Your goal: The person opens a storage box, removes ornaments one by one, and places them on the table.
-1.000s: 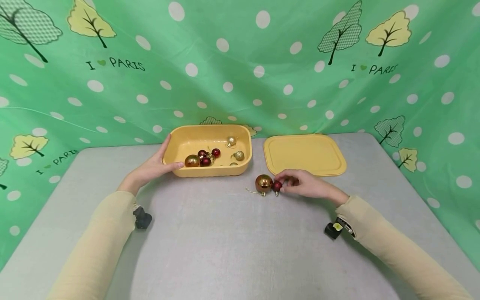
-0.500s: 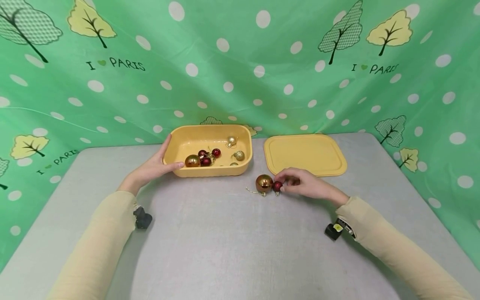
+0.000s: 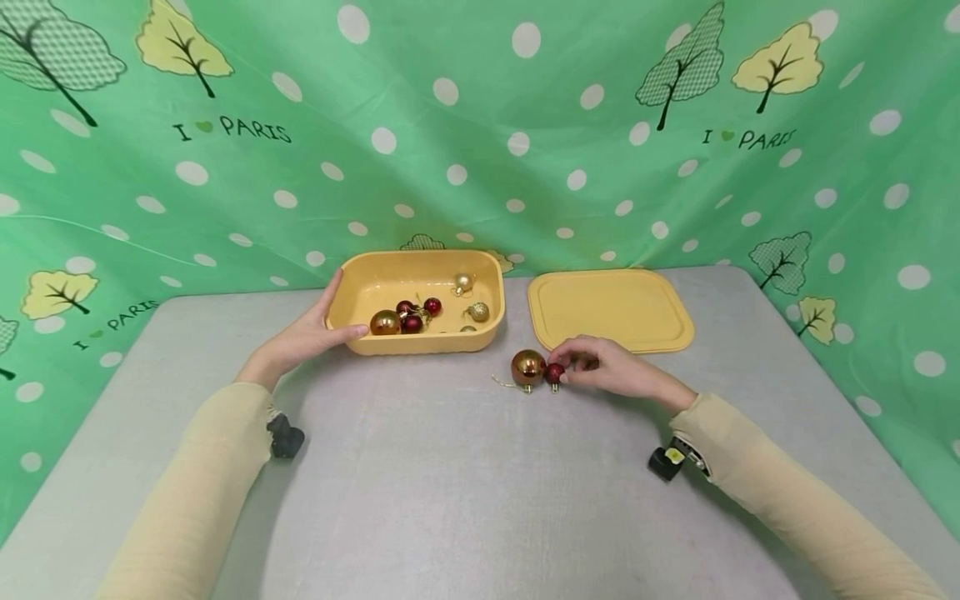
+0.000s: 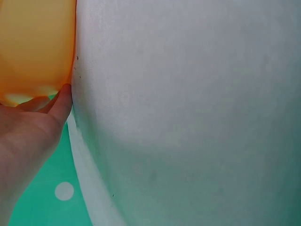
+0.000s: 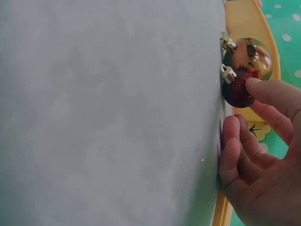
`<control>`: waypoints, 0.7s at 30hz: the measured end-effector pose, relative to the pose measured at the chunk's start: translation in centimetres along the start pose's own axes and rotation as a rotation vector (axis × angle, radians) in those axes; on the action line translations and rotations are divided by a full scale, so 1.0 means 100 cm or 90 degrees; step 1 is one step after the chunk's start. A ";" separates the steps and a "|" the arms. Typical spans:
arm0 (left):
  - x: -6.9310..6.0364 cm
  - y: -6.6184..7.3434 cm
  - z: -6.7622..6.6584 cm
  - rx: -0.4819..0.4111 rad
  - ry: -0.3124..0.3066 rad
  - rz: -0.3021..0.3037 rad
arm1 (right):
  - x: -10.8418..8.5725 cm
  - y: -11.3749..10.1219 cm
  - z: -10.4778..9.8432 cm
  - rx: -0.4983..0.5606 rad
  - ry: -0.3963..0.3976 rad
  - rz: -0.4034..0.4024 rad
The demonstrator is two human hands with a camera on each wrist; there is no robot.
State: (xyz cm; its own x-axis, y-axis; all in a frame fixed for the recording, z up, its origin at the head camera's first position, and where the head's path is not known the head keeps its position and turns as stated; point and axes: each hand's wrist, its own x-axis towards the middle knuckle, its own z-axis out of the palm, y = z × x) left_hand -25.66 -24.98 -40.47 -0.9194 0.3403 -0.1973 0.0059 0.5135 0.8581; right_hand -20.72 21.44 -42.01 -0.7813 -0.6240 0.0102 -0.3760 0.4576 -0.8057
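Note:
My left hand (image 3: 303,333) grips the left end of a yellow plastic box (image 3: 427,342), its thumb at the front rim. In the left wrist view its fingers lie against the box wall (image 4: 37,47). Inside the box are a gold bauble (image 3: 385,322), several small dark red baubles (image 3: 412,323) and small pale gold ones (image 3: 463,282). My right hand (image 3: 611,367) pinches a small glittery red bauble (image 5: 239,90) between thumb and index finger, low at the tabletop. Against it sits a larger shiny copper-gold bauble (image 3: 528,367) with a gold string; other right-hand fingers are curled.
Right of the box, a flat yellow lid (image 3: 611,308) lies behind my right hand. The grey table (image 3: 450,483) ends at a green dotted curtain (image 3: 480,167) along the back. A black device (image 3: 285,436) is on each wrist.

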 end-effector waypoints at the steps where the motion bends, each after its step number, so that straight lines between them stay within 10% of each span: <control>1: 0.000 0.000 0.000 0.000 0.000 0.001 | 0.000 -0.001 -0.001 0.005 0.001 0.002; 21: 0.000 0.000 0.000 0.016 0.002 0.001 | 0.032 -0.034 -0.013 0.005 0.065 -0.006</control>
State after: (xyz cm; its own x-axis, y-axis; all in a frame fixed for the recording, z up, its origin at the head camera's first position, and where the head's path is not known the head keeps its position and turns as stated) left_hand -25.65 -24.96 -40.46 -0.9207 0.3387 -0.1939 0.0179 0.5330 0.8459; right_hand -22.60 18.71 -38.44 -0.8246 -0.5605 0.0772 -0.3797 0.4470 -0.8099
